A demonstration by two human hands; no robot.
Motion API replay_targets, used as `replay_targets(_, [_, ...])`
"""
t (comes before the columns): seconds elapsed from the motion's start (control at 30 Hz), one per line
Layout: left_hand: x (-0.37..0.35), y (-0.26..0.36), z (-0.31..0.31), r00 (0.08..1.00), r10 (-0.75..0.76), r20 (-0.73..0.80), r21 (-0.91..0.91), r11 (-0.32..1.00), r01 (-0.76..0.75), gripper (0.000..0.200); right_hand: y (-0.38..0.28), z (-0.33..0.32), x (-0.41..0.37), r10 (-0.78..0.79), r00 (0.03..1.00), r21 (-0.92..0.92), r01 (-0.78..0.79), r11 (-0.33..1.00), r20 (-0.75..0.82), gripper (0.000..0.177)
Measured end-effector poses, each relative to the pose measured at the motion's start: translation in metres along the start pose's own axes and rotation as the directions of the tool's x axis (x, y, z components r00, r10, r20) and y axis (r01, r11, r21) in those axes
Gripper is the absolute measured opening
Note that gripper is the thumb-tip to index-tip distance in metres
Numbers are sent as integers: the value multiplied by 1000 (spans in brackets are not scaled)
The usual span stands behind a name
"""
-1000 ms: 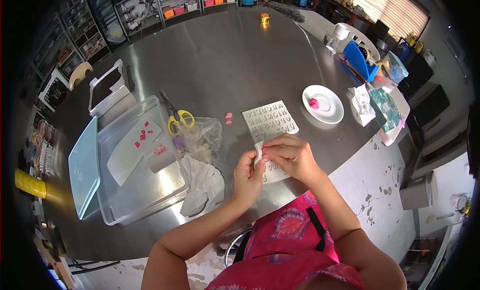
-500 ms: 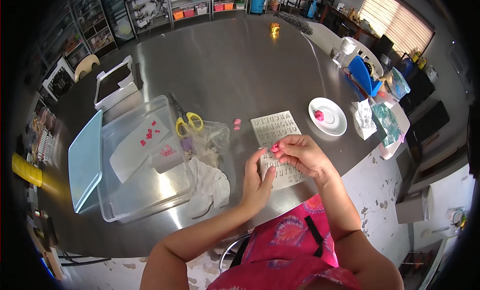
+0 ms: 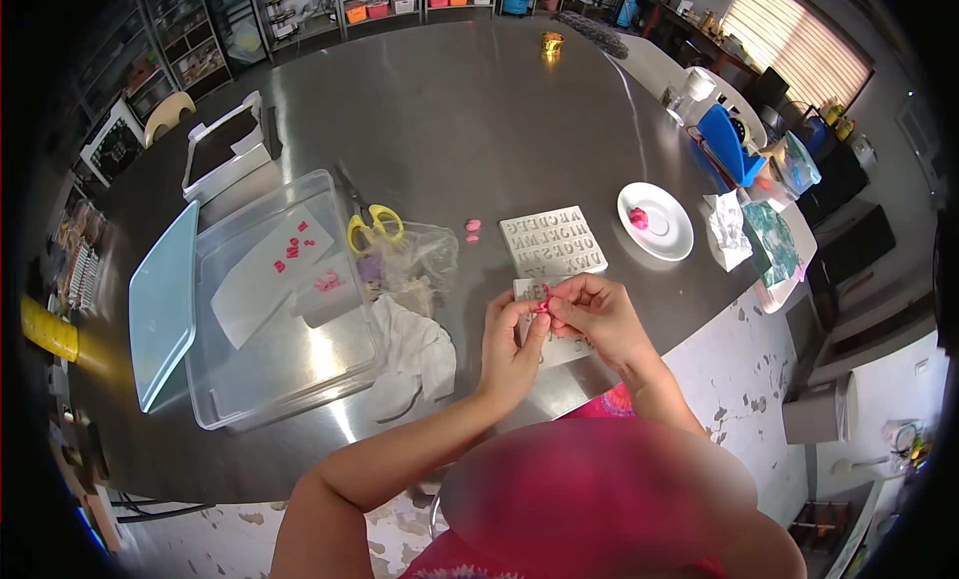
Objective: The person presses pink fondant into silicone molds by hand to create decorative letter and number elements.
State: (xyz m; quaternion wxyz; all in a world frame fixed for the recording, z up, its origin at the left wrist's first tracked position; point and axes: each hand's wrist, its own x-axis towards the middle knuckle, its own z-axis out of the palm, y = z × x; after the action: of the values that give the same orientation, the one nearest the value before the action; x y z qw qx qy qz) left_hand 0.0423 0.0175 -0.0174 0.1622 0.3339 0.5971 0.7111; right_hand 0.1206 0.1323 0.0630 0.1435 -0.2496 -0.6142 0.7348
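My left hand (image 3: 512, 347) and my right hand (image 3: 599, 317) meet above the lower letter mold (image 3: 566, 350). Between their fingertips they pinch a small piece of pink dough (image 3: 543, 305), partly hidden by the fingers. The lower mold is whitish with recessed characters, and my hands cover much of it. Just beyond lies a second letter mold (image 3: 552, 241), its rows of letters in plain view. Two small pink dough pieces (image 3: 473, 230) rest on the table to the left of it. A white saucer (image 3: 671, 241) on the right carries a pink dough lump (image 3: 639, 218).
Left of my hands are a crumpled white cloth (image 3: 412, 354), a clear plastic bag (image 3: 420, 259) and yellow-handled scissors (image 3: 385, 224). A clear plastic container (image 3: 215, 411) holds paper with small pink letters; its bluish lid (image 3: 160, 314) leans alongside. Crumpled tissue (image 3: 729, 231) sits beyond the saucer.
My left hand has closed in toward my right, and its thumb and fingertip now meet the pink dough. My view has shifted slightly.
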Motion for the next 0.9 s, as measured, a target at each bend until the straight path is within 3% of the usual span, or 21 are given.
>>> replay_targets(0.17, [0, -1, 2, 999, 21, -49, 23, 1000, -20, 23, 2, 0, -3, -46, 999, -59, 46, 997, -4, 17])
replay_targets(0.37, [1, -1, 0, 1000, -17, -27, 11, 1000, 17, 22, -5, -5, -5, 71, 997, -28, -71, 997, 3, 18])
replay_targets(0.43, [1, 0, 0, 1000, -18, -10, 15, 1000, 18, 20, -5, -9, -1, -67, 998, -245, 69, 967, 14, 17])
replay_targets(0.47, [1, 1, 0, 1000, -8, -7, 51, 999, 9, 19, -9, -8, -1, -67, 998, -245, 68, 967, 16, 17])
replay_targets(0.53, [1, 5, 0, 1000, 1, -4, 87, 996, -1, 19, -24, -4, -2, -332, 933, -668, 334, 665, 136, 15])
replay_targets(0.57, [0, 9, 1, 1000, -15, -9, 88, 996, 16, 19, -30, -3, -2, -333, 933, -668, 335, 665, 136, 15])
replay_targets(0.63, [0, 10, 1, 999, -29, -16, 90, 995, 31, 18, -40, -3, 0, -352, 863, -747, 495, 444, 363, 14])
replay_targets(0.67, [1, 9, 0, 1000, -1, -12, 116, 993, 3, 18, -44, -3, 1, -352, 861, -745, 498, 443, 367, 14])
replay_targets(0.73, [1, 10, 0, 1000, 28, -13, 141, 990, -26, 17, -50, -4, 4, -378, 773, -757, 612, 230, 510, 14])
replay_targets(0.9, [0, 13, 0, 1000, -16, 13, 100, 995, 14, 18, -55, -3, 8, -325, 762, -746, 635, 200, 561, 11])
